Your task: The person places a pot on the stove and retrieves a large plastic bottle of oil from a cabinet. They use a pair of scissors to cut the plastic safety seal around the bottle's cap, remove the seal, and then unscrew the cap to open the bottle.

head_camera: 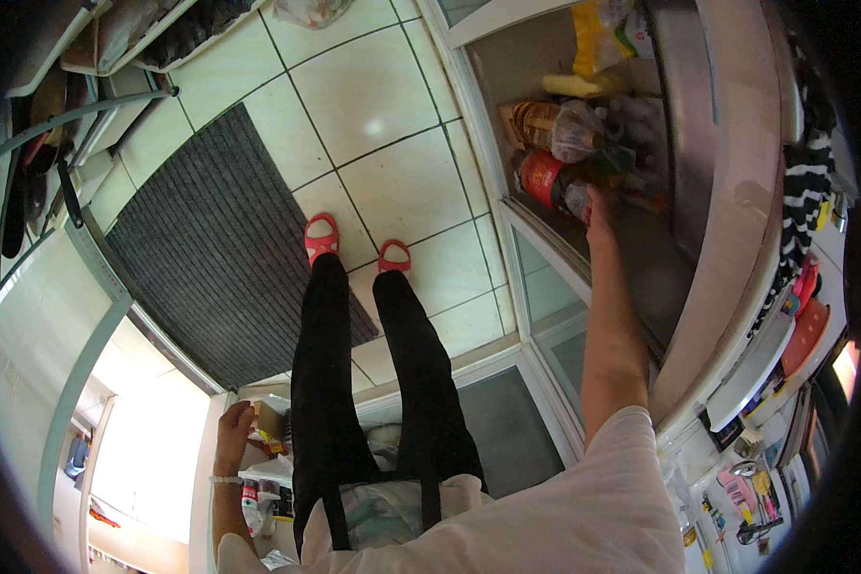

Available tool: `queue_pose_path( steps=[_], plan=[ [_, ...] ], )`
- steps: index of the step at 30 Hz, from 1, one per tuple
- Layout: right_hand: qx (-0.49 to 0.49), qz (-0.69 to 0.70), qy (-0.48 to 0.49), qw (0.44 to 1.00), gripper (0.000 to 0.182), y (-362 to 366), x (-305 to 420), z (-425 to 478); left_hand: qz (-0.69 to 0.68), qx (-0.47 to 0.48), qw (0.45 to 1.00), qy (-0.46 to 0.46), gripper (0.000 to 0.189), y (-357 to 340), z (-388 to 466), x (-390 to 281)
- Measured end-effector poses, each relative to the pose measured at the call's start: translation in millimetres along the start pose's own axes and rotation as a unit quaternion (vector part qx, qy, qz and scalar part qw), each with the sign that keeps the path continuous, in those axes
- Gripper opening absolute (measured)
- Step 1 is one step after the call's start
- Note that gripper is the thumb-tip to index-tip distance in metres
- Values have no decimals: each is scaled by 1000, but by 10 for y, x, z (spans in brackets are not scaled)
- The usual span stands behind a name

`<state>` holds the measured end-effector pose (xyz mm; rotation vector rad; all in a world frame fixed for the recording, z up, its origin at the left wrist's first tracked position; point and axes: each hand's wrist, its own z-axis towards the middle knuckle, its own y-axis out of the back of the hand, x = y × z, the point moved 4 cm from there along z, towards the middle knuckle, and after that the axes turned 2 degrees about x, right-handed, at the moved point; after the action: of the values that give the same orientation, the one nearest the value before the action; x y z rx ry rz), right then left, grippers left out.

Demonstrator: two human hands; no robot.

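Inside the low cabinet on the right, my right hand [598, 208] grips the neck end of a dark bottle with a red label [542, 178]. That bottle lies tilted in the view, and some clear plastic shows around its top. Right beside it is a bottle of amber liquid [534, 123], its top covered by a clear plastic bag [575, 130]. At the lower left, my left hand [236, 425] hangs with curled fingers near a doorway and some packed goods [267, 423]. Its palm is turned out of sight, and nothing shows in it.
More bottles [638, 133] and a yellow package [594, 36] fill the cabinet's back. The white-framed sliding door [545, 251] borders its opening. A countertop [742, 237] overhangs it. A grey ribbed mat [222, 237] lies on the tiled floor [373, 93], by my red sandals [321, 237].
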<state>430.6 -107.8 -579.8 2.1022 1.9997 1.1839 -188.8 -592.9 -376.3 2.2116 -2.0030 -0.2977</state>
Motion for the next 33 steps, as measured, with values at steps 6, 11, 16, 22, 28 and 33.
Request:
queue_pose_path(
  steps=[6, 11, 16, 22, 28, 33],
  plan=[
    [-104, 1, 25, 994, 49, 870, -435, 1049, -5, 22, 1000, -21, 39, 102, 33, -12],
    [-51, 10, -21, 998, 57, 658, -330, 678, -22, -26, 999, 2, 38, 311, -172, 132],
    [-143, 33, -51, 988, 58, 102, 307, -711, -47, -43, 996, 58, 39, 498, -263, 616],
    [-135, 115, -70, 982, 53, 372, 24, -261, -51, -45, 997, 48, 36, 502, -372, 568],
    [-173, 152, -77, 970, 42, 330, 315, -698, -92, -31, 995, 17, 35, 441, -428, 509],
    [-117, 172, -21, 978, 22, 635, 123, -661, -105, -9, 994, 3, 35, 497, -453, 386]
  ],
)
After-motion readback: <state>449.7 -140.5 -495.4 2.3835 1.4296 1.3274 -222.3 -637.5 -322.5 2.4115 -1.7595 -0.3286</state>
